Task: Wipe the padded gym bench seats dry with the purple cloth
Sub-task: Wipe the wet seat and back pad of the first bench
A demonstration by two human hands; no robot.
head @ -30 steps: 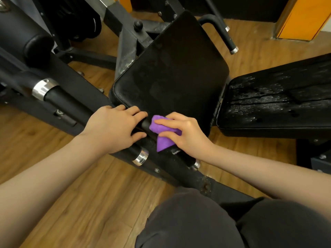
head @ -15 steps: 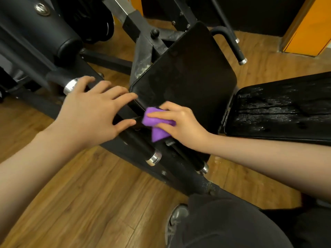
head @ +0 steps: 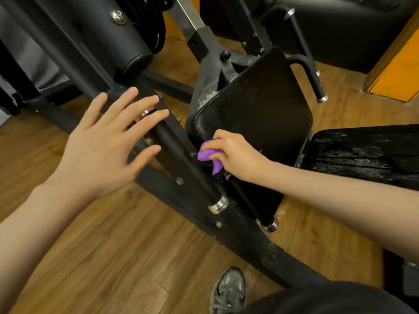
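My right hand (head: 235,152) grips the bunched purple cloth (head: 209,156) at the lower left corner of a black padded seat (head: 258,109), which tilts away from me. A second black pad (head: 367,152) lies to the right, streaked with water. My left hand (head: 106,146) hovers with its fingers spread over a black machine bar (head: 181,164), holding nothing.
Black steel frame members cross the wooden floor (head: 102,257) from upper left to lower right. A chrome-capped handle (head: 310,80) sticks out behind the seat. A roller pad (head: 118,30) sits at upper left. My grey shoe (head: 229,291) stands near the frame's foot.
My left hand has lifted off the bar and opened, moving up and left. My right hand kept the cloth at the seat's lower corner. The view has tilted back.
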